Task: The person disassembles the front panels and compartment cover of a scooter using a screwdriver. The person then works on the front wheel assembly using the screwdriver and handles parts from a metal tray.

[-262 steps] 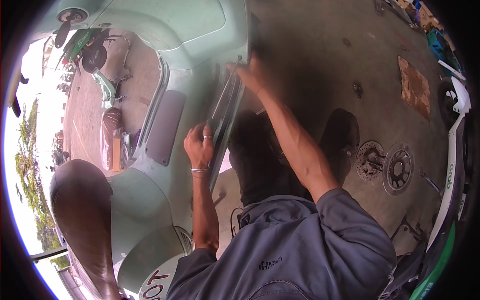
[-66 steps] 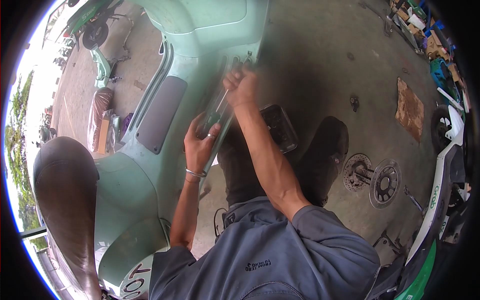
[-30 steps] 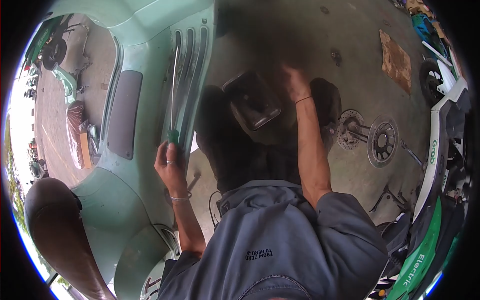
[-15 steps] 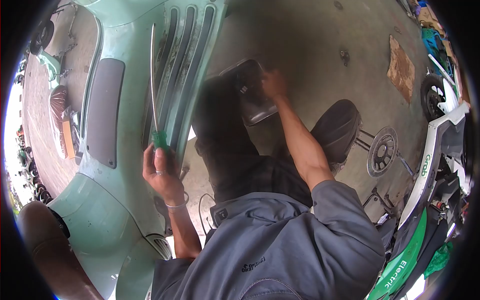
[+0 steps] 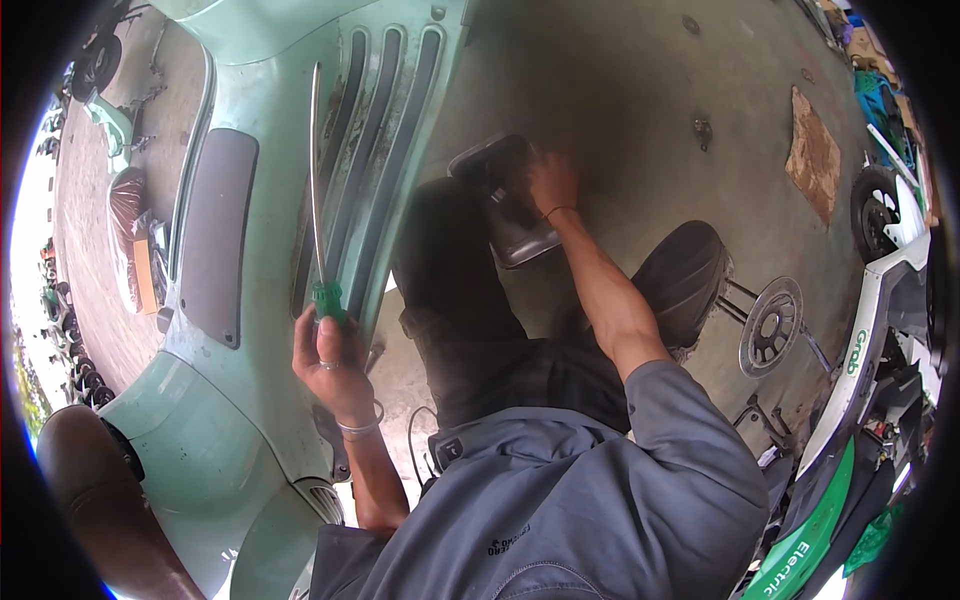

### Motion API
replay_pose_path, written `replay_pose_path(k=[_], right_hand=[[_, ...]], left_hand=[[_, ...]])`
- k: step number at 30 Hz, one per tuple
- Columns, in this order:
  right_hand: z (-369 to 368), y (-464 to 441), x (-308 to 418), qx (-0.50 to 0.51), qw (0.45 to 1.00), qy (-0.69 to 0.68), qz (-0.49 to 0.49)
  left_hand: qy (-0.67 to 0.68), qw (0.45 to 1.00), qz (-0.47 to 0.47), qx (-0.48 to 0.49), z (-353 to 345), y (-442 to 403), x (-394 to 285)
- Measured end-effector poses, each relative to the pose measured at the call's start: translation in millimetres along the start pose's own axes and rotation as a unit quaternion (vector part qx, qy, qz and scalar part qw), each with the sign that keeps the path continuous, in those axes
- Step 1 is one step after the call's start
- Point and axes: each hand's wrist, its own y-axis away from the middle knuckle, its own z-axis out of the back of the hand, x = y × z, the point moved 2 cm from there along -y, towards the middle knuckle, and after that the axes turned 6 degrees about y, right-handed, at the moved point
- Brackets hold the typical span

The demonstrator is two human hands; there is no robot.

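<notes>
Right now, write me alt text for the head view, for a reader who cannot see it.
A person's left hand holds a green-handled screwdriver pointing up the picture, by a mint-green scooter. The right hand, partly shadowed, is at a dark tray.

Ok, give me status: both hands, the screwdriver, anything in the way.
Left hand gripping green-handled screwdriver, shaft clear of the fingers. Right hand at dark tray, grip unclear. No obstruction visible at the screwdriver's tip.

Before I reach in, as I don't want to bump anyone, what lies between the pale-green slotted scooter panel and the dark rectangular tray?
In the head view, the person's black-trousered leg lies between the panel and the tray.
</notes>
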Motion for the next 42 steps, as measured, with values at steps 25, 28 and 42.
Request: replay_pose_path(k=[25,28,42], right_hand=[[327.4,16.4,106.2,0.081,0.326,-0.942,0.009],[343.9,22.0,116.3,0.099,0.299,-0.949,0.006],[370.8,25.9,118.0,0.107,0.214,-0.971,0.029]], left_hand=[[0.063,0.989,-0.004,0.135,-12.5,16.5,-10.9],[0.046,0.983,-0.016,0.176,-25.0,27.6,-19.8],[0.064,0.965,0.067,0.246,-22.5,49.3,-9.8]])
